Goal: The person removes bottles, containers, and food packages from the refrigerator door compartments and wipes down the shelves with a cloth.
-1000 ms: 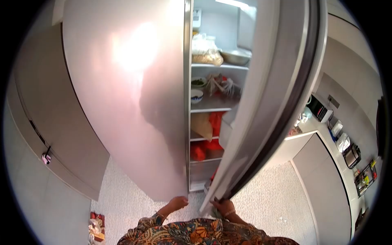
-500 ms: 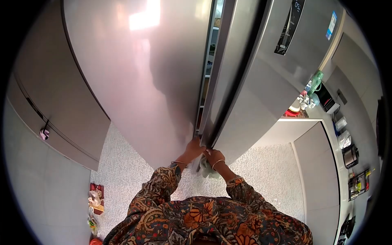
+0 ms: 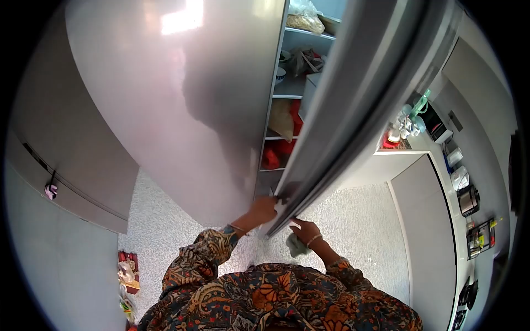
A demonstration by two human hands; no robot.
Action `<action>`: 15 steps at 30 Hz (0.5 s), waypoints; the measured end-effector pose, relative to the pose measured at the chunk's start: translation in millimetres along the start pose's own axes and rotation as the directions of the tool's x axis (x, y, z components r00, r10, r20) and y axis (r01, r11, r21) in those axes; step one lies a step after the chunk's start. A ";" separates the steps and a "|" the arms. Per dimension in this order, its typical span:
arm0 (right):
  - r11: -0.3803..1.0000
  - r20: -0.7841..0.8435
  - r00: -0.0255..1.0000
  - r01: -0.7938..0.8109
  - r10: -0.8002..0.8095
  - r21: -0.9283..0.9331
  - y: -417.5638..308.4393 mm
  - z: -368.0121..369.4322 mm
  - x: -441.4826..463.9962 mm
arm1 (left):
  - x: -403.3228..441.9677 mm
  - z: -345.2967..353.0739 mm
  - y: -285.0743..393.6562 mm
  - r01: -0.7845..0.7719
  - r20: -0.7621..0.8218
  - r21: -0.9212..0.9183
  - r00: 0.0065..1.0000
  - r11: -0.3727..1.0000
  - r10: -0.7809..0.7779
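Note:
A silver refrigerator door (image 3: 353,94) stands ajar in front of me, with its edge facing me. My left hand (image 3: 262,211) is at the lower part of this door, its fingers curled against the inner edge. My right hand (image 3: 307,230) is on the outer side, fingertips touching the door's edge. A grey-green cloth (image 3: 298,245) hangs below the right palm, held by the lower fingers, which are partly hidden. Through the gap, shelves hold a plastic bag of food (image 3: 305,19), a bowl (image 3: 280,74), a beige bag (image 3: 282,118) and something red (image 3: 271,157).
The other refrigerator door (image 3: 221,66) is closed at the left. Grey cabinets (image 3: 72,138) line the left side. At the right, a counter carries a green jug (image 3: 420,105), a microwave (image 3: 438,129) and a cooker (image 3: 469,199). Boxes (image 3: 128,270) lie on the pale floor (image 3: 165,212).
The right-hand door has swung further out, widening the gap and showing the shelves. My right hand has moved right and slightly down with the cloth, apart from my left hand.

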State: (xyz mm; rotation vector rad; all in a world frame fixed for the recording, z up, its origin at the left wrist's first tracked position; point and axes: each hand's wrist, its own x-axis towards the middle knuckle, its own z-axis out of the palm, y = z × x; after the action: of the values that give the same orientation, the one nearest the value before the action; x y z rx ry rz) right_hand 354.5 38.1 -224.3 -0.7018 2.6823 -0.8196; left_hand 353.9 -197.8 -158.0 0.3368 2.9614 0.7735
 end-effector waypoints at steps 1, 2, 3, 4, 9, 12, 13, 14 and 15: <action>1.000 0.008 1.000 -0.002 0.002 -0.019 7.4 1.3 -12.9 | -8.4 -1.4 16.8 0.018 0.069 -0.032 0.998 0.999 -0.016; 0.998 0.033 0.998 -0.043 0.045 -0.053 18.4 3.8 -25.7 | -17.6 -11.5 41.3 0.071 0.188 -0.029 0.980 0.997 -0.064; 0.993 0.058 0.994 -0.083 0.088 -0.086 29.3 5.6 -39.6 | -19.9 6.8 46.3 0.017 0.207 -0.008 0.978 1.000 -0.015; 0.987 0.009 0.988 -0.152 0.153 -0.060 38.9 5.7 -55.6 | -24.2 14.2 61.4 0.039 0.279 -0.053 0.960 0.998 -0.022; 0.923 -0.043 0.922 -0.383 0.384 0.033 115.0 -6.5 -132.6 | -17.4 47.6 121.7 -0.211 0.494 -0.363 0.782 0.908 0.380; 0.778 0.012 0.820 -0.547 0.572 0.308 194.5 -9.8 -187.0 | -6.8 131.1 133.6 -0.299 0.442 -0.574 0.671 0.763 0.595; 0.716 0.002 0.789 -0.559 0.614 0.419 237.5 8.5 -200.2 | -5.4 125.5 145.3 -0.232 0.498 -0.625 0.616 0.745 0.610; 0.569 0.000 0.754 -0.495 0.657 0.657 229.0 -8.5 -209.2 | -1.1 112.3 152.9 -0.195 0.549 -0.621 0.584 0.759 0.598; 0.494 -0.105 0.770 -0.292 0.629 0.819 251.3 -4.6 -217.4 | 6.6 123.5 147.7 -0.203 0.538 -0.636 0.575 0.745 0.616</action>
State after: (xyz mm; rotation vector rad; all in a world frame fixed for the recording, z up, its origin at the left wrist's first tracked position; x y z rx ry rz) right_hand 444.5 334.3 -345.3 0.4690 2.2060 -1.8892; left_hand 390.4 -12.0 -193.4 1.0641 1.8198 1.1030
